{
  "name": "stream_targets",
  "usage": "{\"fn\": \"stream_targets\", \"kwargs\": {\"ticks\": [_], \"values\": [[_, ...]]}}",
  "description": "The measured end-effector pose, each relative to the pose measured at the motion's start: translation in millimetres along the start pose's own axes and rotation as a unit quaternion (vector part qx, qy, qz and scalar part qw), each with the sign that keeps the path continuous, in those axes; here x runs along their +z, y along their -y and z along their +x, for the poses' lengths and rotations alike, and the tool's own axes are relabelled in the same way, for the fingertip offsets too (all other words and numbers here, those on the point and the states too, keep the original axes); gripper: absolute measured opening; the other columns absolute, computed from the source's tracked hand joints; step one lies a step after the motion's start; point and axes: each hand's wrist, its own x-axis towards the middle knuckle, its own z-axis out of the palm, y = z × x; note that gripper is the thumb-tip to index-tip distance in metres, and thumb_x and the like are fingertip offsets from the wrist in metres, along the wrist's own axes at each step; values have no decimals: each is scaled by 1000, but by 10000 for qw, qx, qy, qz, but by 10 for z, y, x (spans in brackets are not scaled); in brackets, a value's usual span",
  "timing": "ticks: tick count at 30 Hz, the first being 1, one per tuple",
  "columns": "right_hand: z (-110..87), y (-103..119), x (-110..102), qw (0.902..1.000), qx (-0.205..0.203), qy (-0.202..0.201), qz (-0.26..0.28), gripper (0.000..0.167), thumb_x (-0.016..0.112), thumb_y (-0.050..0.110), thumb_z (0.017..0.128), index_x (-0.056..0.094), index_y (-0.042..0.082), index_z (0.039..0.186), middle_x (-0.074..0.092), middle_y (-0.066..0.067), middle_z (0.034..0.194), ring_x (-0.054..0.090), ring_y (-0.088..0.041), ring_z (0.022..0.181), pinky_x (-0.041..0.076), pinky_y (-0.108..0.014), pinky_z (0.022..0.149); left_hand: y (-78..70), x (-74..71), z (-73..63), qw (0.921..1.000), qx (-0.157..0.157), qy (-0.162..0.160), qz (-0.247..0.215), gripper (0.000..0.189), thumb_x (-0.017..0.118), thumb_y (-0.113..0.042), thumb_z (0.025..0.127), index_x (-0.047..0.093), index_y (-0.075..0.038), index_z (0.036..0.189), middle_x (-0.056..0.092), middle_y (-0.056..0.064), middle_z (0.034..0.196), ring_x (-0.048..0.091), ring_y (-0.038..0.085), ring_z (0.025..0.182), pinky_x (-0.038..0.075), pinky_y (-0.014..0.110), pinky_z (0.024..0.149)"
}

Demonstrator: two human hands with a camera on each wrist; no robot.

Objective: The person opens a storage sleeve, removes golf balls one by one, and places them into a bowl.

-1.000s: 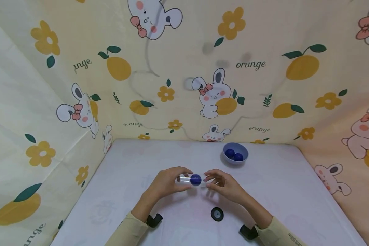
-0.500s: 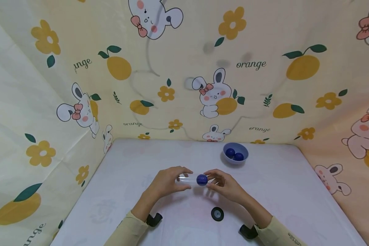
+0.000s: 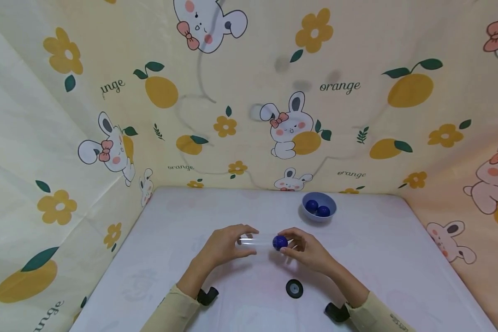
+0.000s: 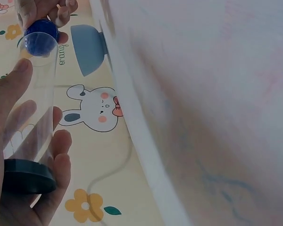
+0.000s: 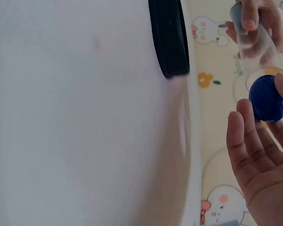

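My left hand (image 3: pixel 224 246) grips a clear tube (image 3: pixel 259 242) that lies level above the table, its mouth toward the right. A dark cap (image 4: pixel 30 176) closes the tube's other end, inside my left palm. At the mouth is a blue golf ball (image 5: pixel 268 99), its dimples plain in the right wrist view. My right hand (image 3: pixel 309 251) pinches this ball between thumb and fingers. Whether part of the ball sits inside the rim, I cannot tell. Below the hands a round black lid (image 3: pixel 294 288) with a grey centre lies on the table.
A blue bowl (image 3: pixel 320 219) stands behind my right hand near the table's back edge, with two dark blue balls (image 3: pixel 317 209) in it. A printed cloth (image 3: pixel 232 92) with rabbits and oranges hangs around the white table (image 3: pixel 182 212).
The blue golf ball has slid rightward along the tube to its mouth and into my right fingers, which now pinch it. My left hand and the tube have hardly moved.
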Motion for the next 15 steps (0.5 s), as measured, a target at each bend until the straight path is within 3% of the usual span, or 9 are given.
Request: {"fn": "stream_targets", "kwargs": {"ticks": [7, 15], "values": [[0, -44, -207, 9988, -105, -461, -133, 42, 81, 21, 98, 66, 9, 135, 71, -10, 126, 71, -18, 98, 58, -29, 84, 49, 11, 2, 9999, -41, -124, -86, 53, 88, -44, 90, 70, -24, 136, 77, -5, 117, 69, 11, 90, 56, 29, 76], [-20, -62, -607, 9920, 42, -1070, -672, 44, 82, 23, 98, 66, 10, 137, 72, -10, 119, 69, -20, 95, 58, -29, 78, 63, 29, 7, 9998, -165, -69, 25, 53, 86, -49, 91, 68, -29, 137, 77, -7, 116, 66, 6, 87, 52, 23, 70]]}}
